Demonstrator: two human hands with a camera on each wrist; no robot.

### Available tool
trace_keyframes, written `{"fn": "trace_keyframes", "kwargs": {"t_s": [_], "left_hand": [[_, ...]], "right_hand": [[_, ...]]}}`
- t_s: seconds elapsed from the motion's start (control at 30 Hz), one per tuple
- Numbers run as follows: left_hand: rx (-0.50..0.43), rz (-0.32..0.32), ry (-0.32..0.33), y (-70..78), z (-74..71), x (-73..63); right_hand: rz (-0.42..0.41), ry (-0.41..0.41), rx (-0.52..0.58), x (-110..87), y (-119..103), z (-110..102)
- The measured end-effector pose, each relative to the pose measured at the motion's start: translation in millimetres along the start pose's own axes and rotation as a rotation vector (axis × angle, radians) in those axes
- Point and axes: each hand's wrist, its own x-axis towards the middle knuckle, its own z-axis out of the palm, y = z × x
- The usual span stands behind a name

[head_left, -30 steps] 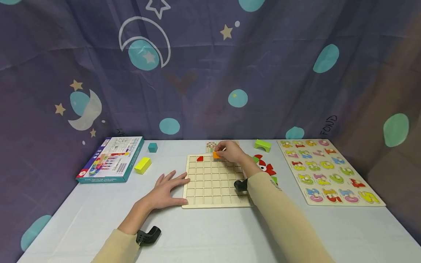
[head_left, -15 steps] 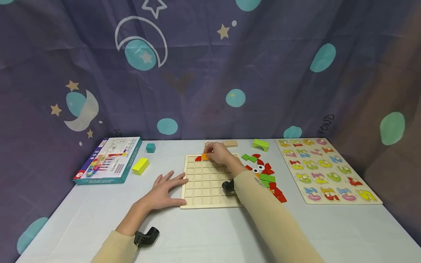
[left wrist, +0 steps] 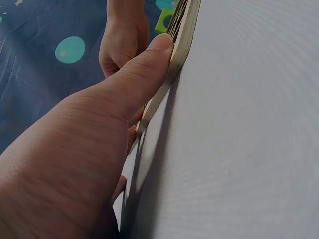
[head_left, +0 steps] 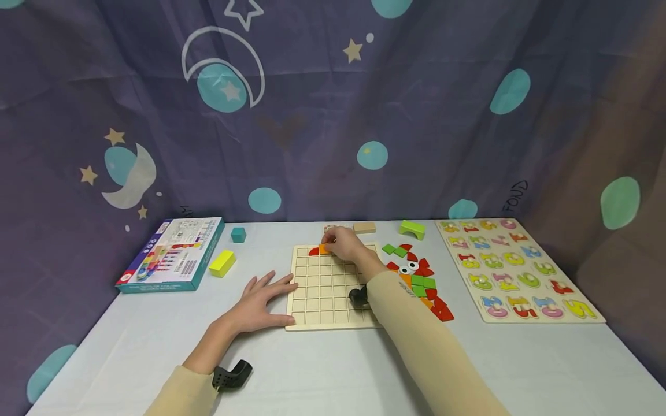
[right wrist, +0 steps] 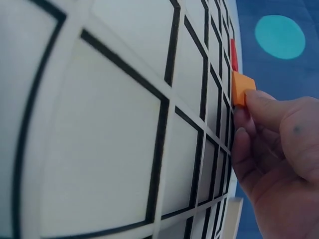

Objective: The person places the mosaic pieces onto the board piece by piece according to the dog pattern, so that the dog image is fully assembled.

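Observation:
My right hand (head_left: 344, 243) pinches an orange square tile (right wrist: 242, 88) at the far row of a pale wooden grid board (head_left: 328, 289). Just left of that tile, a red quarter-round tile (head_left: 314, 252) sits in a cell of the same row. With fingers spread and straight, my left hand (head_left: 262, 303) rests against the board's left edge. Its thumb (left wrist: 149, 59) touches the rim near the front corner in the left wrist view. Right of the board lie loose red tiles (head_left: 442, 311), green tiles (head_left: 422, 282) and two eye tiles (head_left: 408, 268), partly behind the right sleeve.
A boxed game (head_left: 171, 254) lies at the left, beside a yellow block (head_left: 222, 263) and a teal cube (head_left: 238, 234). Behind the board are a natural wood block (head_left: 364, 227) and a green arch (head_left: 412, 229). A number puzzle board (head_left: 520, 271) lies at the right.
My right hand has moved left with the orange tile, coming beside the red tile, and has barely shifted since half a second ago. The left hand keeps its place on the board.

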Motion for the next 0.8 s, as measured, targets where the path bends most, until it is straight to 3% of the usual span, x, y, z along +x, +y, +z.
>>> {"fn": "trace_keyframes", "kwargs": {"t_s": [0.33, 0.8], "left_hand": [[0.004, 0.004, 0.006, -0.2, 2.4, -0.5], [0.003, -0.005, 0.000, -1.2, 1.5, -0.3]], "right_hand": [[0.017, -0.032, -0.029, -2.5, 1.0, -0.8], [-0.036, -0.081, -0.073, -2.9, 3.2, -3.6]]}}
